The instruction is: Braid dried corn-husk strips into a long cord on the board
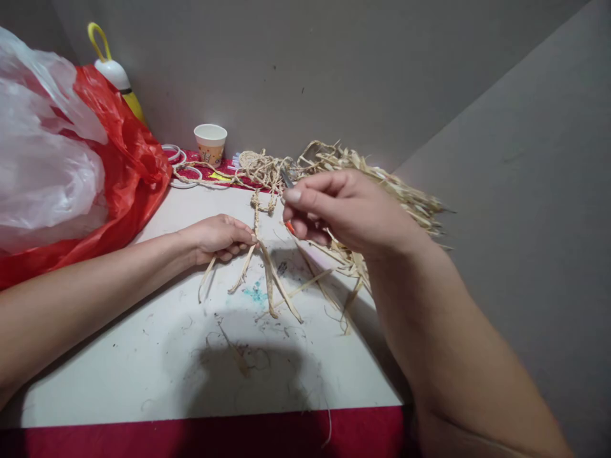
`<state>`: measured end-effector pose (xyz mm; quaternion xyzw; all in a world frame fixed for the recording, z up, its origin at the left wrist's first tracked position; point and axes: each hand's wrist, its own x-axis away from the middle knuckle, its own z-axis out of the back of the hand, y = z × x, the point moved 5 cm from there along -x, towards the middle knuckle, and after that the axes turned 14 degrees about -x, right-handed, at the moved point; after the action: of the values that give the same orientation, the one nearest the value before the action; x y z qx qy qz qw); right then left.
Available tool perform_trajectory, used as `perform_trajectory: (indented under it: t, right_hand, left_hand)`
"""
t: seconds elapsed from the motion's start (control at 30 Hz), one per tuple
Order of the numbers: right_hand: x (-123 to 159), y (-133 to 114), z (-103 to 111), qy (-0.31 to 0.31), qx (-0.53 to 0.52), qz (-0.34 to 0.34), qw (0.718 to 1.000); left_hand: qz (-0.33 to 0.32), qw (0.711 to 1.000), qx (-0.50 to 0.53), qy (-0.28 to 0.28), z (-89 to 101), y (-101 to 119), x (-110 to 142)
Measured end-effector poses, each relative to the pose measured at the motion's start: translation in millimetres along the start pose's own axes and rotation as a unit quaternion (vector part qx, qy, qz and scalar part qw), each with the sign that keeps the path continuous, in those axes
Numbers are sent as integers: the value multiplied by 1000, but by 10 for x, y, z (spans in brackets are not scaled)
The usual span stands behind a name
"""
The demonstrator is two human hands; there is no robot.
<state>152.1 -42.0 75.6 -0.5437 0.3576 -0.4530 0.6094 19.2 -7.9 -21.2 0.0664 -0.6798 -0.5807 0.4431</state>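
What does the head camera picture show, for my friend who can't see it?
A left hand pinches a straw braid with loose ends over a white surface, while the right hand holds a small, mostly hidden tool. Behind are a cup and more straw; plastic bags bulge at left.

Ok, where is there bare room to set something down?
Barest: the white tabletop's near-left part, between left forearm and red cloth, only lightly specked. Crowded: the far edge, with paper cup and straw bundle, and around the braid in the left hand.

Tan braid (256,222); white board (157,388); red bag (138,143)
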Motion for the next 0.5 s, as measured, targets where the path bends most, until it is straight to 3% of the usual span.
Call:
perform_trajectory:
  t: [0.2, 0.4, 0.43, 0.5]
  right_hand:
    - [-375, -395, 340, 106, -75, 50, 990]
    - [-459, -1098, 490, 101, -151, 192, 964]
    - [-489, -1146, 504, 118, -142, 218, 958]
    - [-596, -1151, 506, 152, -28, 238, 959]
  left_hand:
    - [-8, 1000, 7, -5, 3, 5, 2]
    - [-21, 999, 8, -34, -5, 13, -13]
    - [-19, 999, 6, -36, -4, 9, -21]
    - [-12, 999, 3, -39, -4, 4, -38]
